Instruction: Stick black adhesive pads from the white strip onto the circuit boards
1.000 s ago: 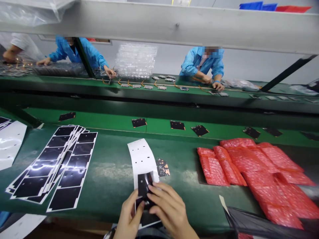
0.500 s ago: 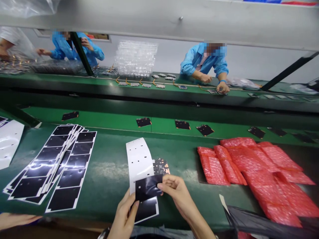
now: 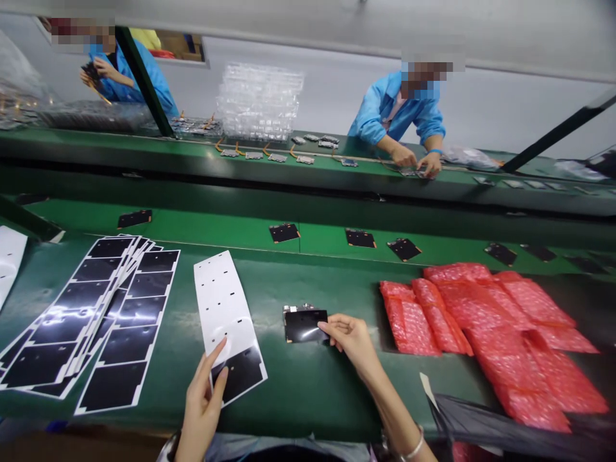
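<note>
Half a second ago both hands had the black film (image 3: 312,326) over the white backing sheet (image 3: 224,292). Now the right hand (image 3: 353,340) alone pinches its right edge, above one circuit board (image 3: 290,309) at twelve o'clock. That single sheet has slid to eleven o'clock, one black rectangle (image 3: 243,375) left on it; the left hand's (image 3: 202,391) thumb and forefinger touch it, spread apart, whether gripping I can't tell.

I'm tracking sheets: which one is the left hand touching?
The mostly white sheet right of the pile, showing one black panel; the pile's top sheets show several.
</note>
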Motion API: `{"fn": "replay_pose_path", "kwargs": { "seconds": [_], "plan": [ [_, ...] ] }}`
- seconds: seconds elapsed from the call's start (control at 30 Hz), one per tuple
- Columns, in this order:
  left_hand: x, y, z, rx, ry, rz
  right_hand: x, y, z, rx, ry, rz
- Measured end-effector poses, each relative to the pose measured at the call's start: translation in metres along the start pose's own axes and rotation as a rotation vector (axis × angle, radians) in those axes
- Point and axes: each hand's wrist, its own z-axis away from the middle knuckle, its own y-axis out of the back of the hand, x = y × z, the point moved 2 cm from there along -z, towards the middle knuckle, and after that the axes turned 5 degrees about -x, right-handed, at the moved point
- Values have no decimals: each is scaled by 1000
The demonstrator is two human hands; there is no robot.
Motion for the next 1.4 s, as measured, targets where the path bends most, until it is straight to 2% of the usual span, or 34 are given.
{"fn": "replay_pose_path", "kwargs": {
  "seconds": [0.1,0.3,0.47,0.83,1.4],
  "plan": [
    [2,-2,1,5,7,9,2,-3,0,-7,3,9],
    [-14,-3,7,-6,91,45,0,-3,-1,-6,8,31],
    [-20,-4,9,-14,107,50,2,-3,-2,5,33,25],
    [2,-2,3,-5,95,43,7,-2,-4,4,49,56],
    [-6,-1,7,-7,115,47,13,0,-5,16,67,62]
  ]
}}
